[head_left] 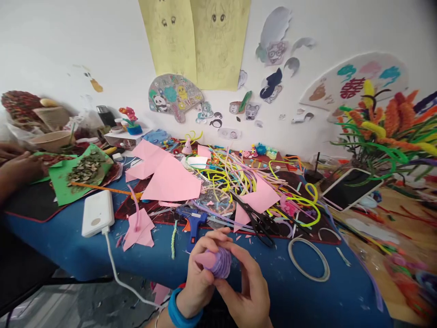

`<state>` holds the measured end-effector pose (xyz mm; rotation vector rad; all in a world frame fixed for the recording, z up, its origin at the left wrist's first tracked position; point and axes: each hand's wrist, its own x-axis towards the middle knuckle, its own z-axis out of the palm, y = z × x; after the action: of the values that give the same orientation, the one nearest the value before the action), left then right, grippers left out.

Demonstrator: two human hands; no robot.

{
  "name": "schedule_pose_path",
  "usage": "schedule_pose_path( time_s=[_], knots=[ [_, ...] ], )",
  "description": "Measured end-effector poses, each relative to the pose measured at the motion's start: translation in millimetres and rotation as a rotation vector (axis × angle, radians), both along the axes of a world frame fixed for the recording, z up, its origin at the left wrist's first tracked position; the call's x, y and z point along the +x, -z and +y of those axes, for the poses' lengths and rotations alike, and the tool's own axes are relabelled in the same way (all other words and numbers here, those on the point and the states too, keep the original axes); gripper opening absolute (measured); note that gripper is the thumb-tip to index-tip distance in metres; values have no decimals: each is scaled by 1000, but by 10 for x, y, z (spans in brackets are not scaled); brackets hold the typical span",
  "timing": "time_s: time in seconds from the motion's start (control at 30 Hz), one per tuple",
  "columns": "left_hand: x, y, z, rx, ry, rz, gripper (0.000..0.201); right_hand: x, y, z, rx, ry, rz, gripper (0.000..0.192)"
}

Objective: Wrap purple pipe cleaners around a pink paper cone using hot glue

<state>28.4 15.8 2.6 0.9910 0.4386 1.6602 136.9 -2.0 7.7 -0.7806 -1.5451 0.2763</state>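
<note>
Both hands w/ craft piece over blue table edge: left hand and right hand pinch a coiled purple pipe-cleaner piece, just below blue glue gun & black scissors.

We see a purple pipe-cleaner coil at lower centre, pink paper mid-frame, a blue glue gun, and a blue tablecloth.
</note>
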Motion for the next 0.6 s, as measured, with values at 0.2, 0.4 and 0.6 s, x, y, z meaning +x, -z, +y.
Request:
schedule_pose_path(
  time_s=[0.2, 0.4, 0.6],
  knots=[
    [-73, -84, -13, -152, -6, 136, 39, 5, 2, 27, 136, 80, 33, 43],
    [-111, -148, -52, -203, -27, 198, 32, 47, -101, 45, 175, 169, -105, 28],
    [-100, -218, -70, -158, -68, 230, 23, 79, -94, 48, 223, 209, -184, 14]
  ],
)
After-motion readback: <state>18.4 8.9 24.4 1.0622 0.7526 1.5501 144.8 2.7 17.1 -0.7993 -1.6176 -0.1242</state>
